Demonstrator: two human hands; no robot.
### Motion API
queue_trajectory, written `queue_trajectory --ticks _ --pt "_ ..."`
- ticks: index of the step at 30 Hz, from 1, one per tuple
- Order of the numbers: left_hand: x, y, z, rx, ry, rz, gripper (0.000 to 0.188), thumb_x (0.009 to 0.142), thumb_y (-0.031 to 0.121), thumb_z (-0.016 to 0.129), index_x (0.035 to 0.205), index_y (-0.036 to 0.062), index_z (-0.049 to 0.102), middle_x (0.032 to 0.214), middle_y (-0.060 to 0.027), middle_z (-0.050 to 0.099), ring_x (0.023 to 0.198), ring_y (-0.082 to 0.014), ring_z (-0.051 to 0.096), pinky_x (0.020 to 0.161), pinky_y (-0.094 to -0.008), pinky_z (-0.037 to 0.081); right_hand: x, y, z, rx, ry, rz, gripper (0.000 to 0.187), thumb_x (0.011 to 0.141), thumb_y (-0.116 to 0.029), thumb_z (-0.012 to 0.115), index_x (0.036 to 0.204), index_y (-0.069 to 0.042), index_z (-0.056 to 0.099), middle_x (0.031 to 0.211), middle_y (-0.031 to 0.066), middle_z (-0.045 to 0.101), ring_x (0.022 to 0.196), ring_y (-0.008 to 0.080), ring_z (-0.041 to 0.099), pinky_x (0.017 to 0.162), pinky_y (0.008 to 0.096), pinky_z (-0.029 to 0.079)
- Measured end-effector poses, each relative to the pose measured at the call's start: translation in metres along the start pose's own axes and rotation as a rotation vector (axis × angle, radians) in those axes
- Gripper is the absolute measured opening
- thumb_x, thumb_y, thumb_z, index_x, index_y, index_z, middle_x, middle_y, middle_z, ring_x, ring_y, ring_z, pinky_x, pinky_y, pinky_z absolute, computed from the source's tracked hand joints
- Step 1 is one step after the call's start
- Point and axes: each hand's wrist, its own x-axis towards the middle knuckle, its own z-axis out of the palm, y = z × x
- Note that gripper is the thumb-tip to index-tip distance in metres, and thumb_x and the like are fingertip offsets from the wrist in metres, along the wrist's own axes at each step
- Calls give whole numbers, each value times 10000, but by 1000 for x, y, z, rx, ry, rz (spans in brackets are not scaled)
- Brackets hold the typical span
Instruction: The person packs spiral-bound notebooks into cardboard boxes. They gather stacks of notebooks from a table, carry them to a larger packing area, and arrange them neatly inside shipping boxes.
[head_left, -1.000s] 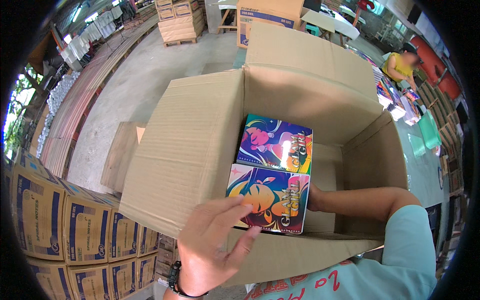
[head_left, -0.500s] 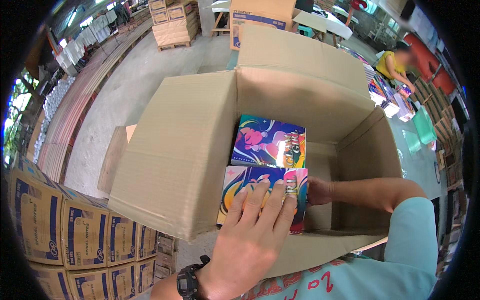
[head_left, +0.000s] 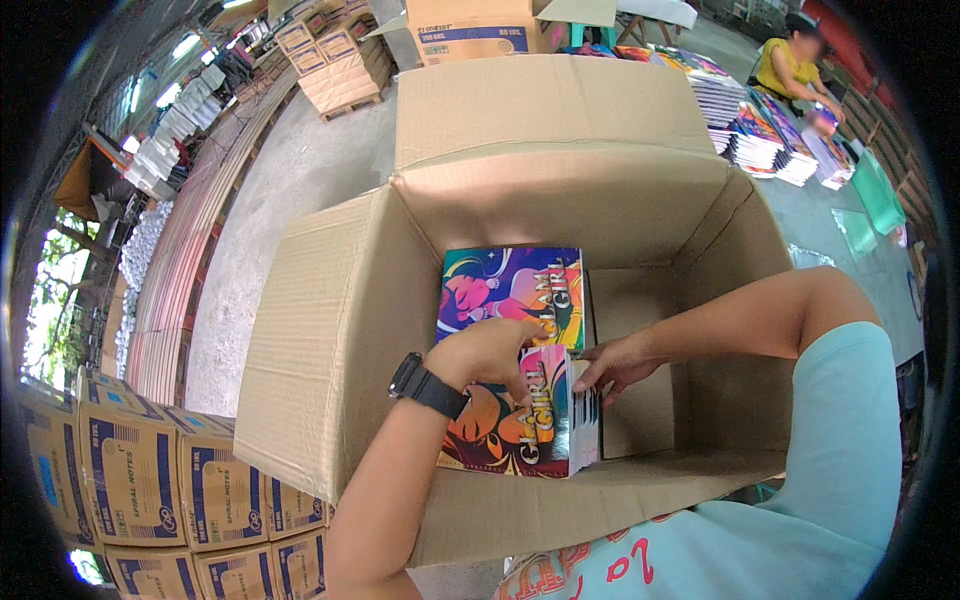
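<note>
An open cardboard box (head_left: 330,330) holds two stacks of glossy, colourful notebooks along its left side. The far stack (head_left: 490,285) lies flat, its cover showing a pink figure on purple. Closer to me, the near stack (head_left: 500,430) has an orange and dark cover, with its page edges facing right. My left hand (head_left: 490,355), wearing a black wristwatch, bends over this stack's far edge with fingers curled onto it. My right hand (head_left: 622,366) is inside the box, its fingers against the stack's right side. Some of the left fingertips are hidden.
Sealed brown cartons (head_left: 135,470) stand piled at the lower left. Beyond the box are another open carton (head_left: 470,30) and a loaded pallet (head_left: 340,70). Stacks of notebooks (head_left: 755,140) cover a table at the right, where a person in yellow (head_left: 785,70) works beside a green tray (head_left: 880,190).
My left hand has gone from lying flat on the near stack to curling over its far edge. My right hand's fingers now show at the stack's side. The view has shifted.
</note>
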Motion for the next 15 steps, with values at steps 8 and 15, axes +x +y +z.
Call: queue_trajectory --ticks 8,15 --pt "24 1 12 138 -100 -101 773 404 297 857 1067 14 576 1024 -169 613 995 -289 567 846 -360 426 -11 5 8 -45 185 -36 901 668 -367 776 1321 -40 248 1042 85 580 967 205 536 813 358 428" --pt "18 -5 10 147 -18 0 760 416 417 841 992 -7 585 999 -189 595 969 -328 552 817 -371 428 1 9 -16 -211 247 -101 613 620 -506 766 983 -42 595 809 69 630 655 171 594 559 275 458"
